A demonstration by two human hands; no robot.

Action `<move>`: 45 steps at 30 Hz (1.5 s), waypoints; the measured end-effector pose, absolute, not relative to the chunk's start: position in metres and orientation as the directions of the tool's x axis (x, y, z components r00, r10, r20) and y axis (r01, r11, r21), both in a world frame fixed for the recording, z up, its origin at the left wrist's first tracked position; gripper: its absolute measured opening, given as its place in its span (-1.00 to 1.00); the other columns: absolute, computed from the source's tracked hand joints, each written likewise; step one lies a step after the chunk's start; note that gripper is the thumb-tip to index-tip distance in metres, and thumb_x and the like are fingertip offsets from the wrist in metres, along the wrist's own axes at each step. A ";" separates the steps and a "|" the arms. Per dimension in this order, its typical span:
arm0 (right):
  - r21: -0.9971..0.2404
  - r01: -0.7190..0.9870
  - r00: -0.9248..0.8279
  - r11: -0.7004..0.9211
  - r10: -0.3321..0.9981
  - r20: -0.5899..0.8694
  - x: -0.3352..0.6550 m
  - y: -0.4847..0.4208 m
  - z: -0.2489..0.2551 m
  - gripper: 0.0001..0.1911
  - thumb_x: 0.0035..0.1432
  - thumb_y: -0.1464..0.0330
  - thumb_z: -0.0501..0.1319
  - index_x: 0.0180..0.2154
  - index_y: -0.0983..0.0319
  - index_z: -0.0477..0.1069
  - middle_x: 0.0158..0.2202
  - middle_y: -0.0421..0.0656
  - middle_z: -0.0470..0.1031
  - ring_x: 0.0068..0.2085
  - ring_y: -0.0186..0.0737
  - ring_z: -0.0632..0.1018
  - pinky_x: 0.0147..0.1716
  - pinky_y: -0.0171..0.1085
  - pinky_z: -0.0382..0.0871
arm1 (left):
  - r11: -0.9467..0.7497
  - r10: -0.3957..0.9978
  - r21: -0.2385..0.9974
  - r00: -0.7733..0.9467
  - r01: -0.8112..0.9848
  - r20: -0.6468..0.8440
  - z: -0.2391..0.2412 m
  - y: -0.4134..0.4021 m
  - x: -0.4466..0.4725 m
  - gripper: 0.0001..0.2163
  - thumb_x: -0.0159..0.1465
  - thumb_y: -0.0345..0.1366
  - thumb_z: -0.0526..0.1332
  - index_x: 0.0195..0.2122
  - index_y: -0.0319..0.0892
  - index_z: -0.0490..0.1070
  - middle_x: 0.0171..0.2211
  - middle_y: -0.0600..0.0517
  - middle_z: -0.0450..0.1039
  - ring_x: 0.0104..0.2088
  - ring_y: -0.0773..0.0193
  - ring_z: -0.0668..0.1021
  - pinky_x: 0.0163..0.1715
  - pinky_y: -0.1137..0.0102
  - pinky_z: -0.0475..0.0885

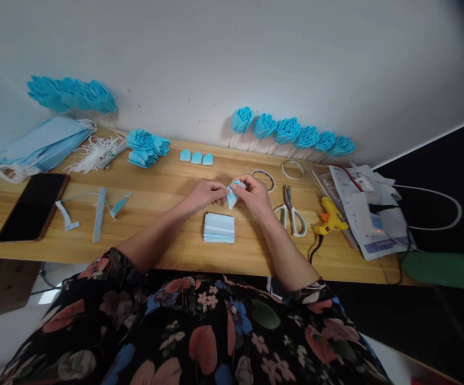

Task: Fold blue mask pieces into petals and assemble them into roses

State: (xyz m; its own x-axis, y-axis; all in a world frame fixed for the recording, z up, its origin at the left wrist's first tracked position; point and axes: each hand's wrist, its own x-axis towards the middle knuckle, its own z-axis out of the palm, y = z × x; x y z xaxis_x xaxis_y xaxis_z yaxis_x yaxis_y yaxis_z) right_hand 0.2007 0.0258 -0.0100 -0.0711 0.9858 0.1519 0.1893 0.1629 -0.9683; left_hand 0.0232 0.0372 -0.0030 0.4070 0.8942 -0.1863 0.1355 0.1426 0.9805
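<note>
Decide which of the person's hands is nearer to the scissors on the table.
Right. The right hand sits just left of the scissors, apart from them, pinching a small blue folded piece. The left hand holds the same piece from the far side, farther from the scissors.

Small light-blue fabric piece (232, 194), folded, is sitting pinched between both hands' fingertips above table centre, tilting with its lower corner pointing down. Stack of matching folded blue-white pieces (219, 228) is lying flat just nearer, below it.
</note>
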 end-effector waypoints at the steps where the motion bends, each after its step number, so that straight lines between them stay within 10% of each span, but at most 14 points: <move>1: -0.967 0.193 -0.056 0.168 0.985 0.160 0.201 0.026 -0.011 -0.77 0.04 0.17 0.35 -0.34 0.20 0.50 -0.43 -0.26 0.46 -0.43 -0.35 0.37 -0.39 -0.32 0.26 | 0.147 0.894 0.980 0.407 0.131 -0.188 -0.003 0.037 0.023 -0.80 0.16 -0.27 0.26 -0.56 -0.23 0.46 -0.61 0.06 0.45 -0.60 0.43 0.38 -0.54 0.51 0.28; 37: -0.887 0.280 -0.202 0.367 0.926 0.319 0.208 0.029 -0.004 -0.91 0.05 0.40 0.21 -0.43 0.18 0.50 -0.19 -0.13 0.58 -0.13 -0.18 0.54 -0.16 -0.21 0.39 | 0.225 0.915 0.974 0.353 -0.041 -0.196 -0.003 0.036 0.021 -0.80 0.12 -0.19 0.30 -0.45 -0.25 0.50 -0.65 0.10 0.39 -0.62 0.44 0.38 -0.57 0.49 0.22; 45: -0.985 0.107 -0.146 0.134 0.982 0.118 0.208 0.028 -0.007 -0.61 0.23 0.08 0.15 -0.03 0.12 0.51 -0.16 -0.17 0.58 -0.13 -0.17 0.54 -0.16 -0.22 0.43 | 0.191 0.953 0.980 0.249 -0.060 -0.171 0.002 0.036 0.021 -0.83 0.11 -0.24 0.27 -0.52 -0.25 0.47 -0.65 0.09 0.40 -0.63 0.46 0.37 -0.58 0.50 0.23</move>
